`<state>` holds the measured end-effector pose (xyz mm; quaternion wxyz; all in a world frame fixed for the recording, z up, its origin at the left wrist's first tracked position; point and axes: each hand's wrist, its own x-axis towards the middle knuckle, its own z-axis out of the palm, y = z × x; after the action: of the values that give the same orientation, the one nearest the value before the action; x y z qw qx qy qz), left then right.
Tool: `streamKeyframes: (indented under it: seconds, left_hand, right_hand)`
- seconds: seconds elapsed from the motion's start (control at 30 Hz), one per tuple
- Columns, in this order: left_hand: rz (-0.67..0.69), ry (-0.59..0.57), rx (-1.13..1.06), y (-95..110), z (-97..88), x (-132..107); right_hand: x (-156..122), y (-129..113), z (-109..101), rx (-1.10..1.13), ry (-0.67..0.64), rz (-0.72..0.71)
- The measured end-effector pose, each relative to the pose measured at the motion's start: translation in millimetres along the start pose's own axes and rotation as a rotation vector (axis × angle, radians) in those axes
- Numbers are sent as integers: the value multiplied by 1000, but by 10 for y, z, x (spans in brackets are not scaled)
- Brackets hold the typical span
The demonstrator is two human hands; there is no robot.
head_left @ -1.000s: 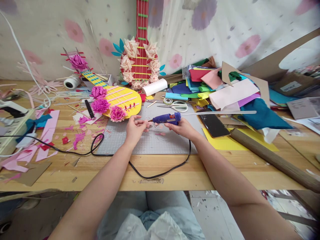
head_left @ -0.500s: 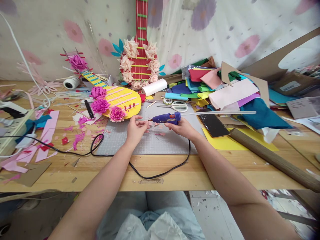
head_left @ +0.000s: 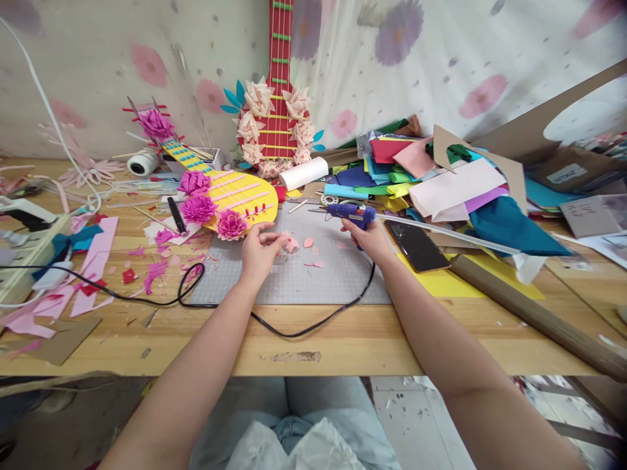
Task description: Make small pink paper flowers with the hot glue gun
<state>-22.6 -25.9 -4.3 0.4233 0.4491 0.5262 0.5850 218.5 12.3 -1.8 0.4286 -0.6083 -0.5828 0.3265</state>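
Left hand (head_left: 259, 254) pinches small pale-pink paper flower (head_left: 290, 243) at fingertips, over grey gridded mat (head_left: 323, 284). Right hand's fingers wrap blue plastic glue gun (head_left: 349, 212). Well right of them: brown cardboard box (head_left: 596, 171) holds jumbled scraps; white label (head_left: 565, 173) unreadable.

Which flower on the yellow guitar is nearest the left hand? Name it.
The paler pink flower, lowest on the guitar; the other three are deeper magenta, farther off.
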Motion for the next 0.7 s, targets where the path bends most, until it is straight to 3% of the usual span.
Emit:
streamKeyframes:
  seconds: [0.2, 0.43, 0.5, 0.57, 0.63, 0.7]
  left_hand:
    - [7, 116, -54, -31, -46, 94]
    - [31, 150, -72, -79, -36, 106]
    - [46, 144, -66, -84, -30, 102]
    - [58, 130, -56, -91, -28, 100]
    - [72, 117, -36, -102, -33, 102]
    - [90, 108, -3, -113, -44, 103]
  right_hand:
    - [131, 155, 41, -328, 63, -44]
    - [-116, -71, -225, -670, 156, -153]
    - [-216, -200, -302, -726, 37, -88]
    - [-285, -328, -289, -664, -193, -95]
    - [-299, -429, -167, -505, -377, -205]
    - [-256, -485, 35, -325, -465, -328]
